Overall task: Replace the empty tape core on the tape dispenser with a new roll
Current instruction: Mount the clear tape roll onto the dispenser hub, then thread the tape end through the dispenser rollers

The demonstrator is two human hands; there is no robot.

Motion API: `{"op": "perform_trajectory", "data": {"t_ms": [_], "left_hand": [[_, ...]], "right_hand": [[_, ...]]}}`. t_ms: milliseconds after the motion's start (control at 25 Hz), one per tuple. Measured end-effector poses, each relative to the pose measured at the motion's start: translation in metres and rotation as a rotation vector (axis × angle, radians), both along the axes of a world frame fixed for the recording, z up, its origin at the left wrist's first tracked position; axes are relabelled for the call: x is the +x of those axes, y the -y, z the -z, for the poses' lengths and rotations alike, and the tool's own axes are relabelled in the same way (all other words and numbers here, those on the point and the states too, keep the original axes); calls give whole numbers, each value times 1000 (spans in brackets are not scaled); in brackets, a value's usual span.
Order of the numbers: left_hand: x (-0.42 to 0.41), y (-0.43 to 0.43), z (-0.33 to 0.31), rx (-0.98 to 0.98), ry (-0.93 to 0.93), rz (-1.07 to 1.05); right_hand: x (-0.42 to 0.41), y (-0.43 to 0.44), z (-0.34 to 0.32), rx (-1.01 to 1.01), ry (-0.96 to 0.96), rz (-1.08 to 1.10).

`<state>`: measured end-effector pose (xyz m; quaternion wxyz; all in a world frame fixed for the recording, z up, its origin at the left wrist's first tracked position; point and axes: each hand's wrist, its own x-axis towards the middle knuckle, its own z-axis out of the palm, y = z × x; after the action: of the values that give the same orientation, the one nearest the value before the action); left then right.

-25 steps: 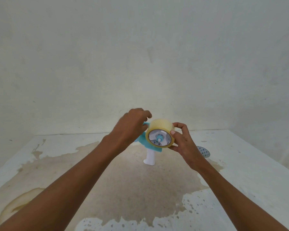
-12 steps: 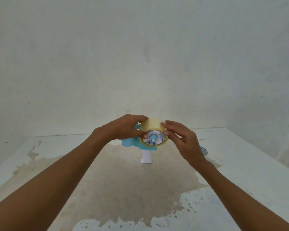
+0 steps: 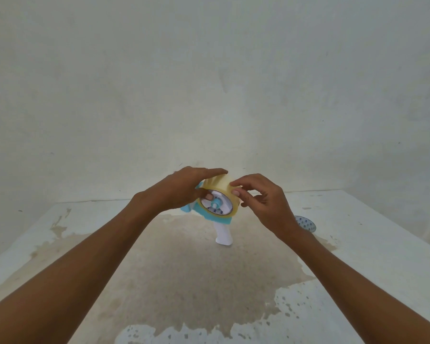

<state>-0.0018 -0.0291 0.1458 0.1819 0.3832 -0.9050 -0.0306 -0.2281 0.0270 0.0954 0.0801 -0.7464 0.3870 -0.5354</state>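
With your left hand (image 3: 184, 189) gripping the new roll (image 3: 219, 185) and right hand (image 3: 261, 203) pinching its rim, press squarely onto the dispenser (image 3: 210, 216) hub.

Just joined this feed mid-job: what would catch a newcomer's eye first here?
Dead centre, the left hand and right hand grip a yellowish tape roll sitting on the teal-and-white tape dispenser. Just beyond the right wrist, an empty core lies on the stained table.
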Motion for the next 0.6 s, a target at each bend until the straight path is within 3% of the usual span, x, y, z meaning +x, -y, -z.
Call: {"op": "perform_trajectory", "data": {"t_ms": [200,360,600], "left_hand": [[8,3,-1,29,-34,4],[2,6,10,-58,-10,-55],[-4,1,12,58,-271,6]], "right_hand": [[8,8,-5,13,-116,14],[13,10,-2,-43,-127,49],[12,10,-3,22,-58,91]]}}
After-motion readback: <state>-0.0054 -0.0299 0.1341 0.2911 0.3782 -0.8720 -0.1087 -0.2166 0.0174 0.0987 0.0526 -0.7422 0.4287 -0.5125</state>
